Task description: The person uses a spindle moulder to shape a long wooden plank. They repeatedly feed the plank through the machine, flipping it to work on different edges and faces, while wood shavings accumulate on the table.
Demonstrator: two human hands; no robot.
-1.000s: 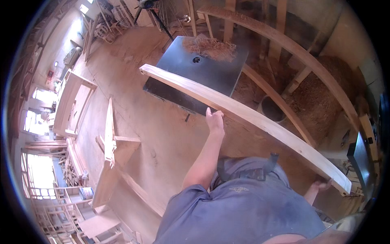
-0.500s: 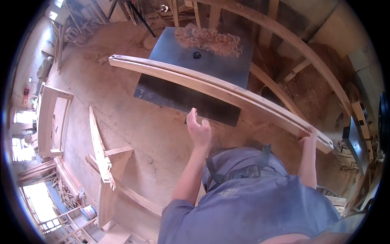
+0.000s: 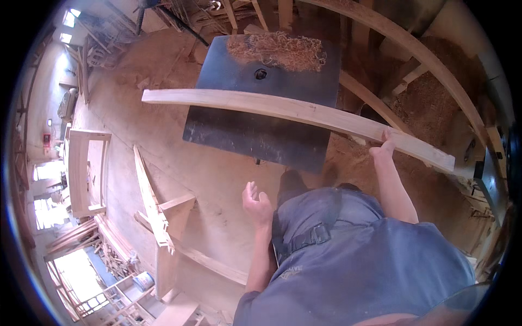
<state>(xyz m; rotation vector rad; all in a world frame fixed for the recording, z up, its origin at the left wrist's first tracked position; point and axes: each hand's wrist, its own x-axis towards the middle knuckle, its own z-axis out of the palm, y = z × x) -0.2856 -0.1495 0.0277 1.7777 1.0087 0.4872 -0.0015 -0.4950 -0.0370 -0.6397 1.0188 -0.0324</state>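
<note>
A long wooden beam (image 3: pixel 244 103) lies across the dark metal table (image 3: pixel 217 127), both ends reaching past its sides. My right hand (image 3: pixel 384 146) is closed around the beam near its right end. A plain, smooth face of the wood shows on top. Off the beam, my left hand (image 3: pixel 258 206) is in the air close to my waist, fingers apart and holding nothing. A round hole (image 3: pixel 261 74) opens in the tabletop beyond the beam. Curly wood shavings (image 3: pixel 277 51) are heaped at the table's far edge.
A large curved timber (image 3: pixel 424 60) arcs along the far right. On the left, a stand carries a pale board (image 3: pixel 149 195), with a wooden frame (image 3: pixel 80 174) behind it. Stacked wood (image 3: pixel 117 244) lies at lower left, and sawdust (image 3: pixel 435 92) is piled at right.
The beam has turned over: its grooved face was showing, and now a plain face does. My left hand has drawn back toward my body. My right hand has shifted left along the beam.
</note>
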